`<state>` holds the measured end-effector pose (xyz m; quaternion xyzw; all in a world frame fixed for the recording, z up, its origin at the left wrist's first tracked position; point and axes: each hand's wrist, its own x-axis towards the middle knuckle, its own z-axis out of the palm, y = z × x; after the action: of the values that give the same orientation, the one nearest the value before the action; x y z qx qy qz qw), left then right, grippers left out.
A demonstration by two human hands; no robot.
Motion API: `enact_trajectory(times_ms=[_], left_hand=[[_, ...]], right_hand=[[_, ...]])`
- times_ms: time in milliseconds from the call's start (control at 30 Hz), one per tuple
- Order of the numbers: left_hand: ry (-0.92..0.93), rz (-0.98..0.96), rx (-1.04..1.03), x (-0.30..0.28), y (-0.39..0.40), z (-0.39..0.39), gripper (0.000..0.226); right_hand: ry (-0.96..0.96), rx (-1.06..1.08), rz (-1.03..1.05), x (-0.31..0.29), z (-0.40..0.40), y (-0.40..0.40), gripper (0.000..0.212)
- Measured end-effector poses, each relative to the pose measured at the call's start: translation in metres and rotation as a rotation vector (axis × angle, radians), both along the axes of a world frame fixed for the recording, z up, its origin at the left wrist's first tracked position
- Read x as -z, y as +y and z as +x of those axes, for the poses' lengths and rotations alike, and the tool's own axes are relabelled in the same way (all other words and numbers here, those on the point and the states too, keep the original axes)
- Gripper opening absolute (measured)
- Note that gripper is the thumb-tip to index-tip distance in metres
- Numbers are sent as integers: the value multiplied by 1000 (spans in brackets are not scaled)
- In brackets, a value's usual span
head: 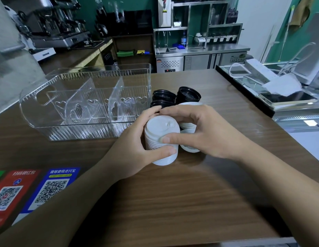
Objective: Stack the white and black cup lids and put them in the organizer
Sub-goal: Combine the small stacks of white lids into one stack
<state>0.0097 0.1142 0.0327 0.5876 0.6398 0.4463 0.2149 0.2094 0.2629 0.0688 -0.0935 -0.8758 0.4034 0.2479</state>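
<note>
Both hands, left point(137, 139) and right point(205, 132), curled inward, fingertips meeting.

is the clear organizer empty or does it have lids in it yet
Empty. Through the clear organizer only its dividers show; the white lid stack and black lids sit outside on the counter.

Green wall point(140, 4), steel shelving point(199, 27), wood counter point(173, 193).
</note>
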Motion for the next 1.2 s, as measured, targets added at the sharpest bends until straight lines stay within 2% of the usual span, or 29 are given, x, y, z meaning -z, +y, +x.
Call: enact_trajectory(times_ms=[100,200,267,333,467,733,1000,1200], left_hand=[[85,28,-15,-1,-2,3,104],[112,74,-17,-2,-2,2,96],[145,106,-21,-3,-2,2,88],[173,138,-28,-3,-2,3,78],[182,149,-46,-2,-2,3,72],[176,151,-59,-4,-3,1,71],[170,139,-66,-6,-4,3,69],[170,142,-69,-6,-4,5,69]], right_hand=[[-2,2,56,-1,3,3,51],[23,117,111,-9,6,10,18],[6,198,181,-11,9,19,30],[-88,252,292,-9,10,26,37],[-288,243,407,1,10,28,22],[-476,166,437,8,10,20,33],[-426,124,442,11,8,19,21],[-217,167,337,-6,17,23,28]])
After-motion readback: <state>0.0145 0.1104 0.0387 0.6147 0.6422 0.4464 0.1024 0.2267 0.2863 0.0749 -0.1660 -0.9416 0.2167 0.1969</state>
